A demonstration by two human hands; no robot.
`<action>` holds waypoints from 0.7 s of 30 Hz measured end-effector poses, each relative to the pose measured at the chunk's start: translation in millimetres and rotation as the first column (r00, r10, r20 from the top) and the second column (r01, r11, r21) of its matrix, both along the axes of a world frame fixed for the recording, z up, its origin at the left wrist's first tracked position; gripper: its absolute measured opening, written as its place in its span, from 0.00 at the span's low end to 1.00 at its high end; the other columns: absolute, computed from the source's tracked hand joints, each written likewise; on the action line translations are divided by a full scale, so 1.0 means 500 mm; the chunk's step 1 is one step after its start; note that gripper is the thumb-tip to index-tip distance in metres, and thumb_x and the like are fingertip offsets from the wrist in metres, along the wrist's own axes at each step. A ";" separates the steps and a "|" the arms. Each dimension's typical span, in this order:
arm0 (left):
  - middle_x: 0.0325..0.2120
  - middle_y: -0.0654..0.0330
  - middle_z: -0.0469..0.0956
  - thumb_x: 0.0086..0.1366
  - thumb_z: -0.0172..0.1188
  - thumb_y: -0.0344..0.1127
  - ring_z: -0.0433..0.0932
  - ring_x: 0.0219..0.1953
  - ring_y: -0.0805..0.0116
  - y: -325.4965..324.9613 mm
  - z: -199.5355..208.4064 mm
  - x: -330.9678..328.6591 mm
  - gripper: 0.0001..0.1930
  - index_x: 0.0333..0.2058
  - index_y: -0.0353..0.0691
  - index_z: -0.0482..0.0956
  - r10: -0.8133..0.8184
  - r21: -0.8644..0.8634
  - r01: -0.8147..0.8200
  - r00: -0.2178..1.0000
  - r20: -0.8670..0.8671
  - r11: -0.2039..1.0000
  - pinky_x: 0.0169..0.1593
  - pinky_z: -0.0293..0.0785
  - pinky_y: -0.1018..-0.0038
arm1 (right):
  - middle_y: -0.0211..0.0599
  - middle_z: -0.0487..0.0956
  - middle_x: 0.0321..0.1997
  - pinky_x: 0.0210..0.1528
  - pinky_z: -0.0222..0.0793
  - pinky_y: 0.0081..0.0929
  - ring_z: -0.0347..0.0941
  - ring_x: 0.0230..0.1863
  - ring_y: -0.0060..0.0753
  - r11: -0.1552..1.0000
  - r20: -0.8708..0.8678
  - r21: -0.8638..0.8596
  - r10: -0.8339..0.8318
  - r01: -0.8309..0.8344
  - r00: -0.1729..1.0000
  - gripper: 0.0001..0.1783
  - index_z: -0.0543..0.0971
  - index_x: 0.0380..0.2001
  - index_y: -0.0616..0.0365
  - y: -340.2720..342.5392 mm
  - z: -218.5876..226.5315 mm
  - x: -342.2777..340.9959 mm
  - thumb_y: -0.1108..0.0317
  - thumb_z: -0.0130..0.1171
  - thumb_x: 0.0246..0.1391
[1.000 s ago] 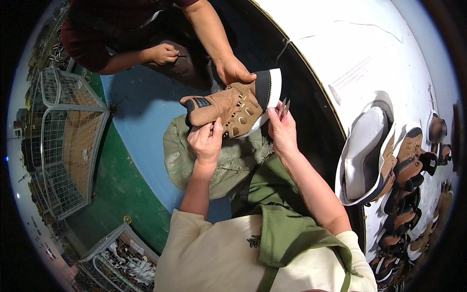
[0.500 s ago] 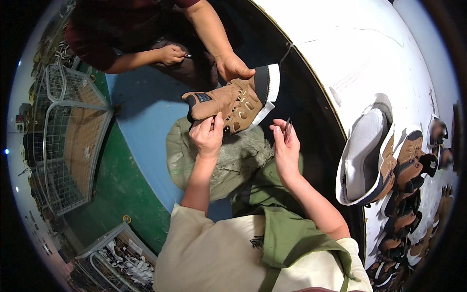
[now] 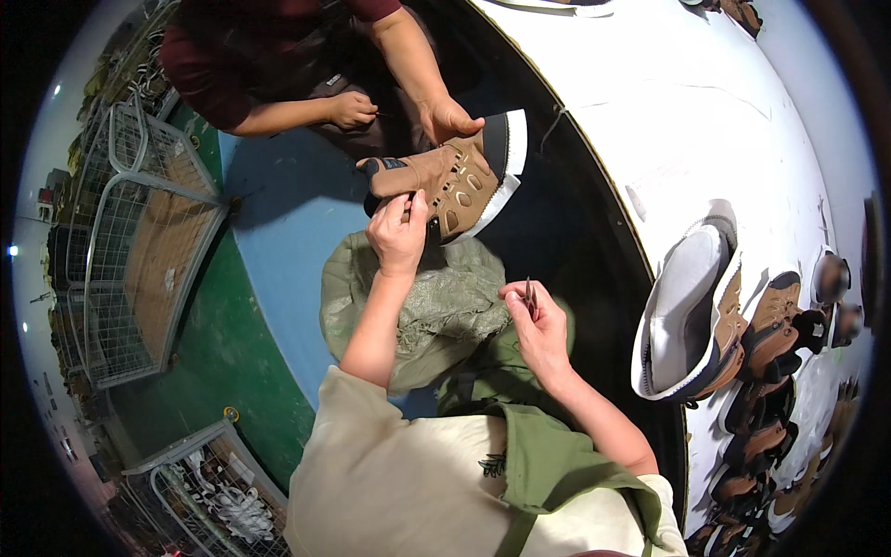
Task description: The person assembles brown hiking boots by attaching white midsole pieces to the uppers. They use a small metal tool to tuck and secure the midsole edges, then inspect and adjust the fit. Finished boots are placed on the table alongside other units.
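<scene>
A brown shoe upper (image 3: 447, 190) with eyelets, oval side cutouts, a dark band and a white lower edge lies tilted between me and a co-worker. My left hand (image 3: 399, 237) pinches its near side by the collar. The co-worker's hand (image 3: 445, 121) grips its far side near the dark band. In my right hand (image 3: 540, 330), apart from the upper, is a small two-pronged metal tool (image 3: 530, 295), points up; whether it is snips or tweezers I cannot make out. The co-worker's other hand (image 3: 351, 110) is closed around a small dark object.
To the right, a white table (image 3: 594, 84) carries a shoe upper with a white insole (image 3: 682, 325) and rows of brown and black shoes (image 3: 775, 316). A grey-green sack (image 3: 408, 316) sits below my hands. Wire carts (image 3: 139, 251) stand on the left.
My right hand has moved slightly lower and left with the metal tool, its fingers more closed. The view has shifted a little; my left hand still pinches the upper.
</scene>
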State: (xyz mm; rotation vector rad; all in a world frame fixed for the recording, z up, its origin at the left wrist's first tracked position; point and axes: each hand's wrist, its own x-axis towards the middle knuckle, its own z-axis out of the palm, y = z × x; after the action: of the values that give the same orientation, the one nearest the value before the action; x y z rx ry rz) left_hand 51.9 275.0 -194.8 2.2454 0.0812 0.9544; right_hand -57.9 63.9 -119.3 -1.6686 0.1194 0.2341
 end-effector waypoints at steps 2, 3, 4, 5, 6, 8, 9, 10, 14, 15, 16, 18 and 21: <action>0.20 0.56 0.79 0.54 0.67 0.33 0.78 0.23 0.57 0.000 0.006 0.012 0.07 0.28 0.36 0.80 0.000 -0.013 0.000 1.000 -0.008 1.000 0.29 0.73 0.66 | 0.22 0.73 0.30 0.33 0.59 0.14 0.60 0.29 0.11 0.999 0.027 0.006 0.052 -0.052 0.998 0.09 0.77 0.37 0.62 -0.005 0.003 -0.011 0.68 0.52 0.64; 0.20 0.56 0.79 0.55 0.67 0.33 0.78 0.23 0.57 -0.006 0.012 0.006 0.07 0.28 0.36 0.80 0.008 -0.001 -0.008 1.000 -0.004 1.000 0.29 0.73 0.66 | 0.24 0.72 0.29 0.32 0.60 0.15 0.61 0.29 0.13 0.997 0.012 0.023 0.067 -0.067 0.998 0.08 0.77 0.36 0.63 -0.014 0.005 -0.025 0.69 0.53 0.63; 0.20 0.56 0.79 0.55 0.66 0.33 0.78 0.24 0.57 -0.011 0.017 -0.001 0.07 0.29 0.36 0.80 0.016 0.011 -0.016 1.000 0.001 1.000 0.29 0.73 0.66 | 0.26 0.72 0.28 0.32 0.61 0.17 0.62 0.28 0.15 0.996 -0.004 0.039 0.083 -0.082 0.997 0.07 0.77 0.36 0.63 -0.023 0.007 -0.040 0.70 0.54 0.61; 0.20 0.56 0.79 0.55 0.66 0.33 0.78 0.24 0.57 -0.017 0.021 -0.009 0.07 0.30 0.36 0.80 0.024 0.022 -0.024 1.000 0.006 0.999 0.29 0.74 0.66 | 0.28 0.72 0.27 0.32 0.62 0.18 0.63 0.28 0.17 0.994 -0.019 0.056 0.099 -0.098 0.995 0.07 0.77 0.35 0.64 -0.032 0.011 -0.053 0.71 0.55 0.60; 0.23 0.56 0.79 0.56 0.66 0.33 0.78 0.28 0.56 -0.011 0.024 -0.005 0.09 0.33 0.36 0.80 0.010 0.030 -0.009 1.000 -0.029 0.999 0.33 0.74 0.65 | 0.29 0.72 0.27 0.32 0.63 0.18 0.64 0.28 0.17 0.990 -0.033 0.074 0.124 -0.121 0.992 0.06 0.77 0.35 0.64 -0.031 0.024 -0.051 0.71 0.55 0.59; 0.26 0.55 0.79 0.57 0.65 0.32 0.78 0.28 0.58 -0.001 0.033 0.007 0.10 0.36 0.34 0.79 0.010 0.024 -0.010 1.000 -0.012 1.000 0.34 0.74 0.68 | 0.30 0.73 0.27 0.32 0.63 0.18 0.65 0.28 0.17 0.980 -0.038 0.078 0.185 -0.181 0.982 0.06 0.77 0.35 0.64 -0.029 0.056 -0.047 0.72 0.55 0.59; 0.27 0.54 0.79 0.58 0.65 0.32 0.78 0.28 0.59 -0.011 0.036 -0.006 0.11 0.37 0.33 0.79 0.013 0.020 -0.013 1.000 0.004 1.000 0.35 0.74 0.69 | 0.30 0.73 0.27 0.32 0.63 0.18 0.65 0.29 0.16 0.974 -0.033 0.076 0.217 -0.214 0.976 0.06 0.77 0.35 0.64 -0.042 0.062 -0.063 0.72 0.55 0.59; 0.34 0.52 0.78 0.58 0.64 0.32 0.78 0.34 0.58 -0.019 0.038 -0.024 0.14 0.42 0.33 0.78 0.008 0.008 -0.008 0.999 -0.048 1.000 0.40 0.75 0.69 | 0.32 0.74 0.28 0.32 0.65 0.20 0.67 0.28 0.18 0.964 0.016 0.049 0.260 -0.261 0.965 0.05 0.77 0.35 0.64 -0.059 0.060 -0.080 0.74 0.56 0.57; 0.51 0.49 0.70 0.59 0.62 0.33 0.71 0.52 0.53 -0.020 0.084 -0.035 0.23 0.53 0.34 0.71 0.045 -0.072 -0.056 0.988 -0.146 0.996 0.55 0.68 0.65 | 0.38 0.75 0.29 0.31 0.67 0.22 0.71 0.27 0.26 0.936 0.211 -0.094 0.352 -0.340 0.912 0.06 0.77 0.36 0.64 -0.066 0.102 -0.089 0.78 0.58 0.54; 0.53 0.48 0.68 0.58 0.63 0.33 0.69 0.54 0.51 -0.020 0.091 -0.036 0.25 0.54 0.34 0.69 0.089 -0.048 -0.093 0.993 -0.084 0.995 0.57 0.66 0.63 | 0.36 0.74 0.28 0.31 0.66 0.21 0.69 0.27 0.24 0.937 0.213 -0.085 0.348 -0.338 0.913 0.05 0.77 0.36 0.64 -0.067 0.111 -0.092 0.78 0.57 0.54; 0.54 0.48 0.67 0.58 0.63 0.33 0.67 0.56 0.50 -0.022 0.098 -0.035 0.27 0.55 0.34 0.68 0.129 -0.026 -0.129 0.991 -0.020 0.991 0.59 0.64 0.62 | 0.34 0.74 0.27 0.32 0.65 0.20 0.68 0.27 0.22 0.939 0.215 -0.076 0.343 -0.335 0.914 0.05 0.78 0.35 0.64 -0.067 0.117 -0.096 0.78 0.57 0.54; 0.59 0.47 0.61 0.58 0.62 0.32 0.61 0.61 0.48 -0.027 0.117 -0.041 0.30 0.58 0.33 0.64 0.156 -0.039 -0.156 0.988 0.014 0.987 0.64 0.57 0.60 | 0.32 0.73 0.27 0.32 0.63 0.19 0.66 0.27 0.19 0.945 0.231 -0.063 0.326 -0.321 0.917 0.05 0.78 0.35 0.64 -0.069 0.127 -0.104 0.79 0.56 0.54; 0.58 0.47 0.62 0.58 0.61 0.32 0.62 0.61 0.49 -0.052 0.148 -0.052 0.29 0.57 0.32 0.64 0.067 -0.050 -0.064 0.996 0.059 0.997 0.64 0.58 0.61 | 0.32 0.73 0.27 0.31 0.63 0.19 0.66 0.27 0.19 0.955 0.249 -0.050 0.295 -0.292 0.923 0.06 0.78 0.36 0.64 -0.070 0.153 -0.104 0.79 0.56 0.54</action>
State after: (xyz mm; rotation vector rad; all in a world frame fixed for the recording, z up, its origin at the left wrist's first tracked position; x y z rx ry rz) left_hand 26.1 248.9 -120.8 2.1801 0.1497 1.0437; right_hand -110.1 29.0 -42.9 -1.7104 -0.3263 0.2428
